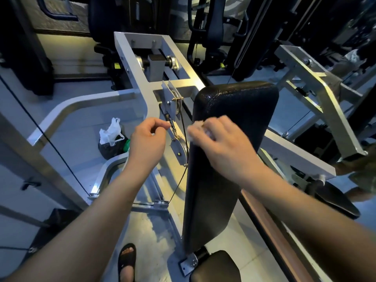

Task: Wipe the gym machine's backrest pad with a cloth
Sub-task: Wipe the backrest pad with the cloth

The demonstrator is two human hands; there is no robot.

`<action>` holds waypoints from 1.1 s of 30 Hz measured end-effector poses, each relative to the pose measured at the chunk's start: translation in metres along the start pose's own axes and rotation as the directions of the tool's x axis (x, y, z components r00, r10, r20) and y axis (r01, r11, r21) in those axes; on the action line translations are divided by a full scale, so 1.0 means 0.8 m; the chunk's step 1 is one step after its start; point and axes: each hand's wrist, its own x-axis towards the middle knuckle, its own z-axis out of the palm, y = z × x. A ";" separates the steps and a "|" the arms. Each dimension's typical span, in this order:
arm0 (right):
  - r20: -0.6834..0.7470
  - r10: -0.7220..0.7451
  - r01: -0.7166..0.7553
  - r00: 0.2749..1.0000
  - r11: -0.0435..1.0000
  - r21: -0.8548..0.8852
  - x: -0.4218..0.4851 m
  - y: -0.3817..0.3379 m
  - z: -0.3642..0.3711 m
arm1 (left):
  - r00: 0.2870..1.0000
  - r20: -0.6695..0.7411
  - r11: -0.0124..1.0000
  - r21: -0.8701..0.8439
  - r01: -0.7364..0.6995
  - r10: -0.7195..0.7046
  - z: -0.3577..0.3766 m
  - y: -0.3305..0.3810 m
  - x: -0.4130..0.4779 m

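Bunching a pale cloth [192,135] under curled fingers, the right hand [221,143] presses it against the left edge of the black backrest pad [236,102], roughly a third of the way down from the pad's rounded top. The hand is motion-blurred, so how much of the cloth lies flat on the vinyl cannot be told. The pad stands tilted and long, running from the grey frame [142,78] above down to the seat pad [219,267] at its foot. Left of the pad, the left hand [147,139] hangs with its fingers loosely curled, the fingertips right at a cable fitting [173,127] above a pulley [180,151]; whether it pinches that fitting or merely hovers there cannot be told. Further left of the pad a white plastic bag [110,132] sits on the floor. To wipe well, the person would probably do best to spread the cloth wider under the palm, work in overlapping strokes from the top edge downward, cover both side edges, and steer clear of the cable beside the pad.
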 end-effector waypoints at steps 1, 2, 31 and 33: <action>-0.097 0.097 -0.097 0.991 0.995 0.007 0.016 0.013 -0.012 | 1.000 0.004 1.000 -0.006 0.009 -0.009 0.003 0.000 -0.002; -0.157 0.171 -0.171 0.973 0.985 0.013 0.031 0.023 -0.020 | 1.000 0.012 1.000 -0.005 0.014 -0.014 0.006 0.000 -0.006; 0.072 0.030 -0.042 0.997 0.984 0.173 -0.162 -0.082 0.156 | 0.937 0.345 0.992 0.123 0.006 -0.048 0.009 -0.049 -0.068; 0.144 0.015 -0.043 0.990 0.981 0.189 -0.199 -0.104 0.182 | 0.928 0.368 0.990 0.138 0.007 -0.058 0.009 -0.057 -0.076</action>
